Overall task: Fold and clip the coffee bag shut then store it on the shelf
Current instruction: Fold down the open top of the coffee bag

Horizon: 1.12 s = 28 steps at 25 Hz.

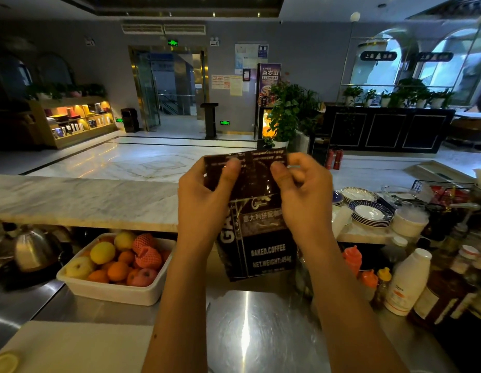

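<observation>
The top flap of the coffee bag (pixel 257 211) was pinched at frame centre by both hands — left hand (pixel 204 200) and right hand (pixel 301 197) closed on opposite corners, equally near; the long axis ran down from the grip; the bag was dark, glossy, creased, upright above the steel counter (pixel 261 332); no clip was seen.

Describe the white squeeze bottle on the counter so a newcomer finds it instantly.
Start at the steel counter and follow it to the right, past the coffee bag. There stands the white bottle, leaning, taller than the orange-capped sauce bottles beside it.
</observation>
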Tool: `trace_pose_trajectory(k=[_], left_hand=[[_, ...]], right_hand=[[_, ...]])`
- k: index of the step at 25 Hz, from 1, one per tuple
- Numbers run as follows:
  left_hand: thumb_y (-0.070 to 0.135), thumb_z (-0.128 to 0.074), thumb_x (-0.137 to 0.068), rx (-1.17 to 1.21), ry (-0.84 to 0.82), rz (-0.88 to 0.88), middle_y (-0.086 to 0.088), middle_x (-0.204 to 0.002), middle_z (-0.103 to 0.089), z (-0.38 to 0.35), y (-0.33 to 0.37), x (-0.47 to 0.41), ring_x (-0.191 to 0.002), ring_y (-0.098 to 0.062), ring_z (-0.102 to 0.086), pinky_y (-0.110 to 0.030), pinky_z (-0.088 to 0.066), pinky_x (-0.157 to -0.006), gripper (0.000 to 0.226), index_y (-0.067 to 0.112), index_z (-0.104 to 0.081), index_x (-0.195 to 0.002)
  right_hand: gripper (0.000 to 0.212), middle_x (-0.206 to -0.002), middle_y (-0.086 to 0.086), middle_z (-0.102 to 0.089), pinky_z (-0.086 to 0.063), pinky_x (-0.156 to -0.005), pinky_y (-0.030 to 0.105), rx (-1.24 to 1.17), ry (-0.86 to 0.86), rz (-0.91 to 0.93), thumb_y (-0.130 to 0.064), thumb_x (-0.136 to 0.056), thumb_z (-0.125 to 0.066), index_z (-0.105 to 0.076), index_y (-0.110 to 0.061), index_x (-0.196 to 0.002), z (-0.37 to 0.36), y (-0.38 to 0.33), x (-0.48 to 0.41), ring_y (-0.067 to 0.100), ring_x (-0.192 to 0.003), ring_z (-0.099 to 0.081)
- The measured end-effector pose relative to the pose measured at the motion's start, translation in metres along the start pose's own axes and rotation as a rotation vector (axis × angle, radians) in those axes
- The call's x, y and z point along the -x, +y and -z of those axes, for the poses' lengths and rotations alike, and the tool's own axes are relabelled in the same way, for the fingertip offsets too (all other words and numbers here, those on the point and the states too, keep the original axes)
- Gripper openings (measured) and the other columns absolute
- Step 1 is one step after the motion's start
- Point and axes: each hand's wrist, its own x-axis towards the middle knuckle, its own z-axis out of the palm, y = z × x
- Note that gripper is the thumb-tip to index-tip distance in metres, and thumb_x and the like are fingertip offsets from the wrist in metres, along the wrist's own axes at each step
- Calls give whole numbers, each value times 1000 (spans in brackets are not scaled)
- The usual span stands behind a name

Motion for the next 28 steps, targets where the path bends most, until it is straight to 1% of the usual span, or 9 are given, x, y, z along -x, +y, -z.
trace_pose_trajectory(k=[2, 4, 8, 11, 16, 20, 23, 25, 28], left_hand=[[31, -59, -91, 110, -106, 48, 3, -83, -78, 1, 0, 6, -77, -12, -76, -24, -60, -63, 12, 24, -68, -91], [22, -56, -96, 96, -81, -4, 3, -82, -79, 2, -2, 7, -77, -15, -76, -26, -60, -63, 15, 20, -70, -91], [18, -58, -95, 106, 18, -46, 1, -82, -79, 7, -7, 6, -78, -17, -76, -31, -61, -64, 14, 17, -72, -94], [20, -60, -94, 120, -26, -24, -6, -88, -79, 7, -7, 8, -82, -21, -76, -35, -62, -69, 14, 15, -73, -97], [17, -61, -90, 148, -189, 113, 3, -84, -79, 14, -9, 10, -79, -16, -76, -26, -60, -67, 11, 21, -71, -93], [12, -60, -92, 183, -111, 98, -5, -88, -79, 16, -18, 15, -76, -19, -76, -26, -59, -62, 13, 13, -72, -97], [10, -60, -92, 207, -112, 138, -10, -95, -78, 16, -23, 19, -87, -28, -75, -38, -61, -72, 16, 11, -72, -103], [15, -62, -91, 205, -137, 163, -9, -101, -77, 17, -26, 21, -94, -29, -74, -45, -60, -81, 17, 16, -71, -105], [32, -64, -82, 233, -134, 147, -4, -100, -77, 24, -27, 23, -93, -23, -74, -38, -59, -79, 25, 19, -69, -102]], right_hand=[[7, -71, -10, -68, -52, -61, 12, -16, 68, 41, -17, -95, -59, -63, -12, -95, 2, -4, -5, -4, -69, -67], [7, -75, -10, -68, -50, -63, 8, -56, 61, 49, -18, -96, -58, -63, -13, -98, 2, -7, -3, -6, -73, -67], [15, -98, -3, -74, -60, -73, 23, -135, -211, -102, -24, -96, -55, -59, -20, -110, 6, -1, 7, 3, -89, -72], [11, -96, 4, -77, -62, -78, 41, -143, -181, -139, -15, -94, -60, -65, -18, -103, 7, 5, 10, 15, -90, -74], [10, -86, 2, -77, -62, -73, 45, -190, -66, -143, -11, -93, -62, -68, -18, -97, 4, 8, 10, 17, -83, -75], [18, -92, 2, -76, -61, -77, 43, -239, -110, -136, -10, -93, -61, -66, -27, -96, 2, 11, 16, 18, -89, -74], [14, -95, 4, -76, -60, -79, 46, -227, -126, -138, -10, -93, -61, -66, -22, -98, 1, 16, 18, 19, -90, -74], [9, -94, 4, -76, -60, -79, 48, -132, -101, -82, -13, -93, -62, -66, -16, -100, -1, 18, 21, 17, -89, -74], [6, -92, 1, -75, -60, -77, 45, -75, -123, -14, -14, -93, -62, -65, -16, -98, -8, 17, 22, 13, -88, -73]])
